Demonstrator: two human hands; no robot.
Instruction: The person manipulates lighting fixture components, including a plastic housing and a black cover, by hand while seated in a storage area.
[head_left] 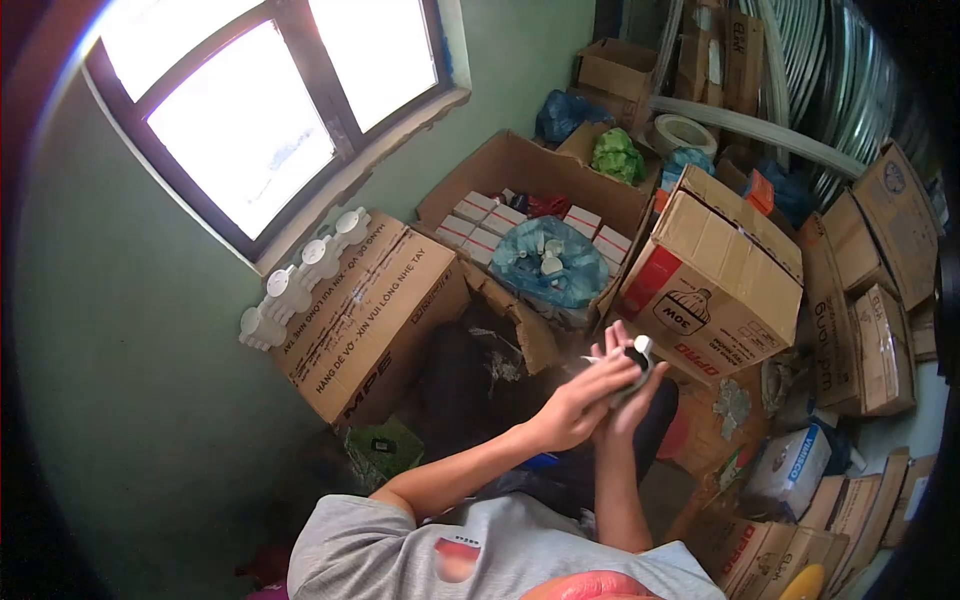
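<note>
My left hand (590,392) and my right hand (637,398) come together above my lap. Between them is a small piece with a white end (643,345) and a dark round part; its kind is not clear. The fingers of my left hand lie across it, and my right hand cups it from the other side. Much of the piece is hidden by the hands. Beyond them, a blue plastic bag (530,278) holding small white pieces sits in a large open carton (510,150). Several white round plastic fittings (290,290) line a closed cardboard box (370,310) to the left.
Small white boxes (478,205) with red stripes fill part of the open carton. A taped lamp carton (720,270) stands at the right. Further right are stacked boxes (830,290) and coiled pale tubing (840,80). A green packet (385,450) lies near my left elbow.
</note>
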